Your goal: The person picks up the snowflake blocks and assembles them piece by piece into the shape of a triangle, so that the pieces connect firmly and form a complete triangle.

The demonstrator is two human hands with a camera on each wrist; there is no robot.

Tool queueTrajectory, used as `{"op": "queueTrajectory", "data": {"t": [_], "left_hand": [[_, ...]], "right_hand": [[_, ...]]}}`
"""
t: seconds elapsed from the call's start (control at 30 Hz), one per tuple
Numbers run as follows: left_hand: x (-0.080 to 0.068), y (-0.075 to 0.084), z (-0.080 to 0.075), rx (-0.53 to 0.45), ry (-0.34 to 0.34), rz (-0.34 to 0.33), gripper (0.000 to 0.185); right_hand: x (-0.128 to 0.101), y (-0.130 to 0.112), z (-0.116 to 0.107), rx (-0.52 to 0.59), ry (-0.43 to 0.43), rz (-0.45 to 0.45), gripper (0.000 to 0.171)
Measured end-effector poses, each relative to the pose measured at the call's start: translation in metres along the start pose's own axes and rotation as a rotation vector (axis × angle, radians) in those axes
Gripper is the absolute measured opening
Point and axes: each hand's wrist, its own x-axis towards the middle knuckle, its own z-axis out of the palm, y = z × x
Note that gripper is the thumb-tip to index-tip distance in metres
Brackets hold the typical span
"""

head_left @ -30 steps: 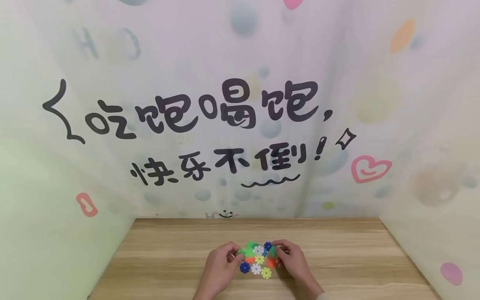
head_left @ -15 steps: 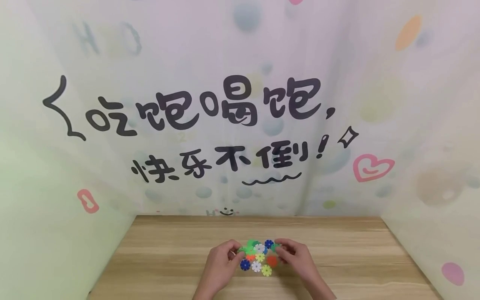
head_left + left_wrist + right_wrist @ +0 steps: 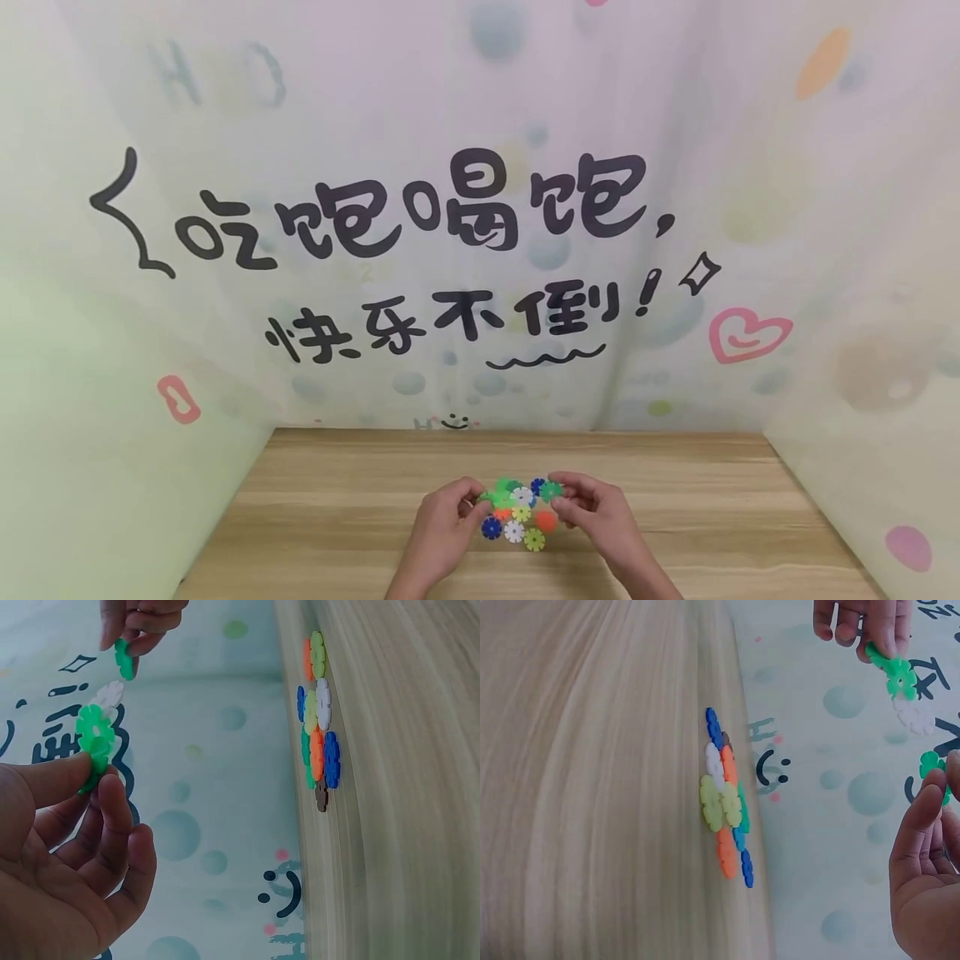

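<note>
Two bare hands held above a wooden worktop (image 3: 337, 508), seen from the head and from each wrist. The left hand (image 3: 438, 533) pinches the end of a short chain of snowflake discs (image 3: 97, 731) between thumb and fingertips: its grip is closed on a light green disc (image 3: 94, 739), to which a white disc (image 3: 110, 695) is joined. The right hand (image 3: 600, 517) pinches a darker green disc (image 3: 124, 658) between thumb and forefinger, just beside the white disc at the far end of the chain; whether the two touch cannot be told. The held pieces are raised off the worktop, between the two hands. Below them, flat on the wood, lies a loose pile of discs (image 3: 517, 521) in blue, white, yellow-green, orange and green, some overlapping. Behind the worktop hangs a pale backdrop (image 3: 480, 167) printed with black characters, bubbles and a pink heart (image 3: 746, 333).
</note>
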Motion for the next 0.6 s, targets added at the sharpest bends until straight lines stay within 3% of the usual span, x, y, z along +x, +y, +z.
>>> {"op": "queueTrajectory", "data": {"t": [0.6], "left_hand": [[-0.0024,0.0045,-0.0033,-0.026,-0.005,0.033,0.004]], "right_hand": [[-0.0052,-0.0050,0.0029,0.035,-0.072,-0.023,0.041]]}}
